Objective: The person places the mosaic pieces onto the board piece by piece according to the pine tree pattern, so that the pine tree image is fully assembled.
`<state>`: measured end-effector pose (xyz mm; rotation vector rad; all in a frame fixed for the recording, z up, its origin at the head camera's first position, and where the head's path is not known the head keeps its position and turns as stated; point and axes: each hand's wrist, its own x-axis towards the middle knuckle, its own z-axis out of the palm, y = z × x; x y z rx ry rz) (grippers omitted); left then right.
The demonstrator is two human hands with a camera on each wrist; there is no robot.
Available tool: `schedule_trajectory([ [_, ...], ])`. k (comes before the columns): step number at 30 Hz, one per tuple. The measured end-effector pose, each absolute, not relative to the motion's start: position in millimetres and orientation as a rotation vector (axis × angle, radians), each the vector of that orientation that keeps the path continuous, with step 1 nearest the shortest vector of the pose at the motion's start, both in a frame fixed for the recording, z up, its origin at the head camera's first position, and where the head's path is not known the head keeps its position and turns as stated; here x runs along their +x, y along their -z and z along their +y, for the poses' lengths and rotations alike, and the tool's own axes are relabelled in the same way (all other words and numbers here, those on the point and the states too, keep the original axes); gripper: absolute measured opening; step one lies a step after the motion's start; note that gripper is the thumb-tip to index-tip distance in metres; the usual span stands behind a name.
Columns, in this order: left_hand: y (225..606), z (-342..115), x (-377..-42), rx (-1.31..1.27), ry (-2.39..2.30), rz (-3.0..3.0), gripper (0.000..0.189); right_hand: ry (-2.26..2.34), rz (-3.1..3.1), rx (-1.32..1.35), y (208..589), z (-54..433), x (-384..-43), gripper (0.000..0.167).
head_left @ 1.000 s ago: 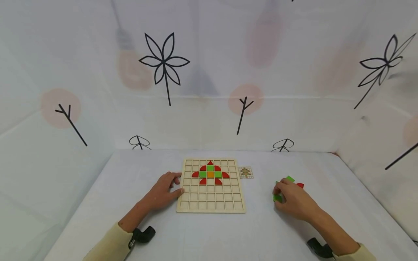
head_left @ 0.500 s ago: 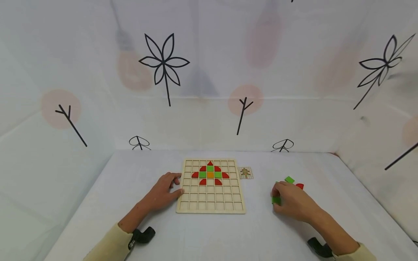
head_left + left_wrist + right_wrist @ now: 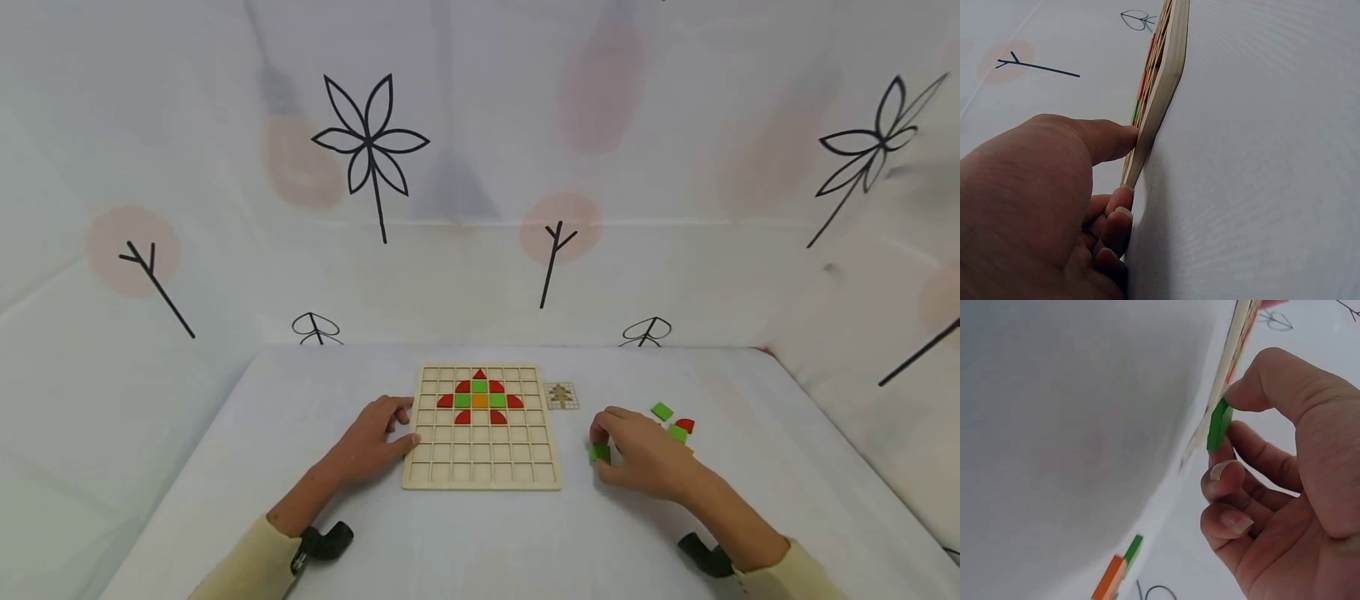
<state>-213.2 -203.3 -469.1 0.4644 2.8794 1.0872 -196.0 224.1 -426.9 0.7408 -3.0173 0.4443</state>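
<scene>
In the head view my left hand (image 3: pixel 372 442) rests at the left edge of a pale wooden grid board (image 3: pixel 480 460). Its thumb and fingertips touch that edge, as the left wrist view also shows with the board's side (image 3: pixel 1163 87). On the board, red, green and orange tiles form a tree-like pattern in the upper rows. My right hand (image 3: pixel 647 454), to the right of the board, pinches a green square tile (image 3: pixel 1219 424) between thumb and fingers, above the table. Behind that hand lie loose tiles: a green square (image 3: pixel 662 412), another green tile (image 3: pixel 678 433) and a red rounded one (image 3: pixel 686 425).
A small pattern card (image 3: pixel 561 396) with a tree picture lies against the board's right side. An orange tile (image 3: pixel 1109 576) lies among the loose tiles in the right wrist view. A printed white cloth backdrop (image 3: pixel 480 283) rises behind the white table (image 3: pixel 337 375).
My right hand has moved left, away from the loose tiles, with the green square tile between its fingers. More loose tiles now show behind it. The left hand stays at the board.
</scene>
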Motion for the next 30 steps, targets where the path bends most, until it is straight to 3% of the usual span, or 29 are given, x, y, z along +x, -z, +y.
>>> schedule_trajectory([
  [30,473,-207,-215,0.494,-1.094,2.878,0.059,-0.718,-2.908,1.030,417,145,-241,0.024],
])
